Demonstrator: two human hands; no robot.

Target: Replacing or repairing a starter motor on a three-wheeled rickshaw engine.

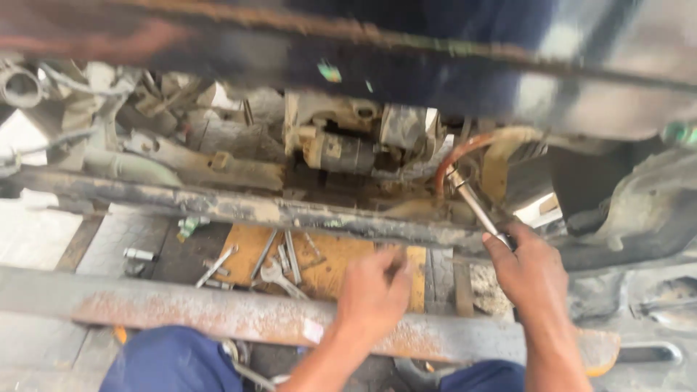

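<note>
My right hand (534, 272) grips the handle of a long metal socket wrench (472, 203) that reaches up and left toward a curved orange hose (454, 156) under a dirty vehicle frame. My left hand (374, 290) hovers over a yellow-brown board (327, 258), fingers curled; motion blur hides whether it holds anything. Several wrenches (279, 265) lie on the board just left of that hand. A cylindrical starter-like part (341, 152) sits on the machinery behind.
A rusty steel bar (218, 316) crosses in front of me and a grimy frame rail (254, 210) crosses above the board. My blue-trousered knees (170, 359) are at the bottom. A small socket (138, 254) lies on the paved floor at left.
</note>
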